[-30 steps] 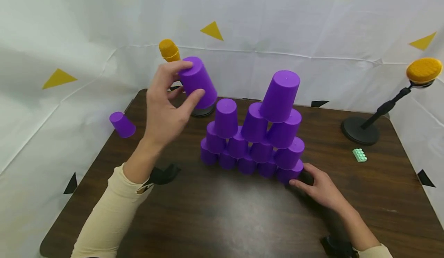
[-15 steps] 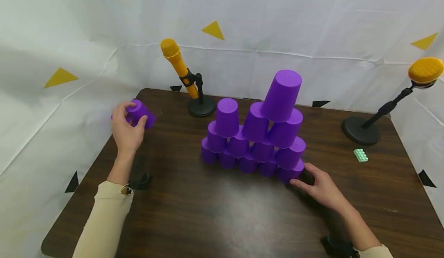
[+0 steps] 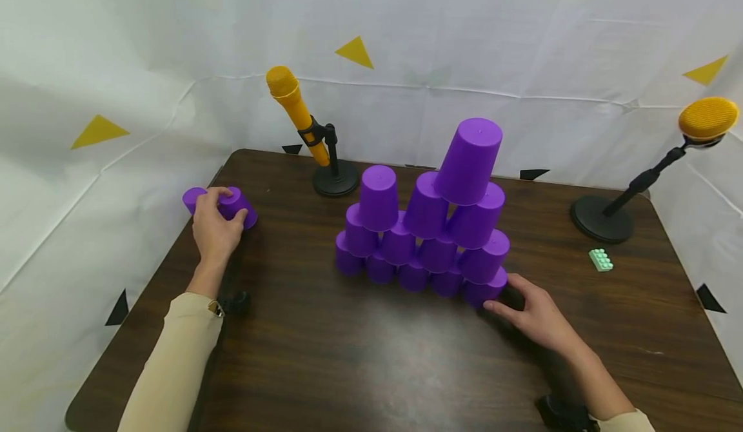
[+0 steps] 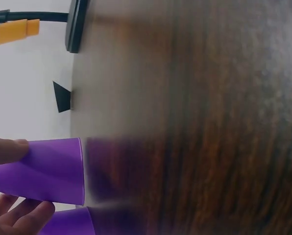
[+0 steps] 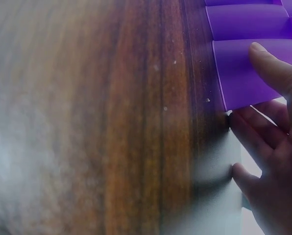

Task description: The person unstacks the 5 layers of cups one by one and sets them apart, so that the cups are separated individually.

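White sheeting backs a dark wooden counter (image 3: 348,361). From the head view, the left hand (image 3: 213,229) grips a purple plastic cup (image 3: 238,205) beside a second purple cup (image 3: 193,198); the right hand (image 3: 536,319) rests relaxed against the purple cup pyramid (image 3: 429,225).

Left wrist view: fingers (image 4: 9,149) curl round the cup (image 4: 43,171).

Right wrist view: the thumb (image 5: 276,68) touches the pyramid's corner cup (image 5: 249,73).

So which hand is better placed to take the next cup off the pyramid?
Probably the right hand: it rests against the bottom-right cup of the pyramid, while the left hand grips a removed cup near the table's left edge.
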`<state>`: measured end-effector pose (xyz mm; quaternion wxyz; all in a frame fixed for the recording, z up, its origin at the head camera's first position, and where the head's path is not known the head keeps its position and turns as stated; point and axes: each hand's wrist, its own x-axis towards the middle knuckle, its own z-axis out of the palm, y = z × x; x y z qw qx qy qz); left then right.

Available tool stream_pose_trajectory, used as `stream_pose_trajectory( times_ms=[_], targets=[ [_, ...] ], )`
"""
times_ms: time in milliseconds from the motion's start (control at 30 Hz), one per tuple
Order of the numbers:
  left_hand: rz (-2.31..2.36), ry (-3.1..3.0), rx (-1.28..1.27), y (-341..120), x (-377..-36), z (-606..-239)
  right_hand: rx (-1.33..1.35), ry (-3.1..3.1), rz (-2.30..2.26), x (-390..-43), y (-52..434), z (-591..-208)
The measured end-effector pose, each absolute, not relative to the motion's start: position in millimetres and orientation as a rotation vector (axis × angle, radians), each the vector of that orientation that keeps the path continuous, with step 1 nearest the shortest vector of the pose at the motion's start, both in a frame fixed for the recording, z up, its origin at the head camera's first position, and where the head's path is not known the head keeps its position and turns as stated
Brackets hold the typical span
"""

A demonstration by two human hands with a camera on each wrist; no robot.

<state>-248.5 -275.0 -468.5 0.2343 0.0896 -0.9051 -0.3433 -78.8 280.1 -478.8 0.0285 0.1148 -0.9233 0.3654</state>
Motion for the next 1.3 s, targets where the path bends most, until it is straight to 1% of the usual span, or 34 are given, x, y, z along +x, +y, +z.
stream_pose_trajectory(
  times_ms=[567, 967, 1133, 1300],
  targets=[
    [-0.818, -2.419, 0.332, -276.5, -242.6, -473.9, 0.353, -2.866, 1.127, -77.5, 278.9, -477.9],
    [-0.794, -2.358, 0.336, -281.4, -240.1, -472.8, 0.353, -2.878, 1.159, -77.3, 279.1, -477.5],
    [-0.778, -2.230, 0.281, -275.4, -236.9, -454.4, 0.356, -2.869, 1.145, -78.1, 279.6, -477.7],
    [-0.789, -2.111, 0.087, -247.5, -233.4, -412.2, 0.356, -2.867, 1.142, -78.0, 280.7, -479.0]
  ],
)
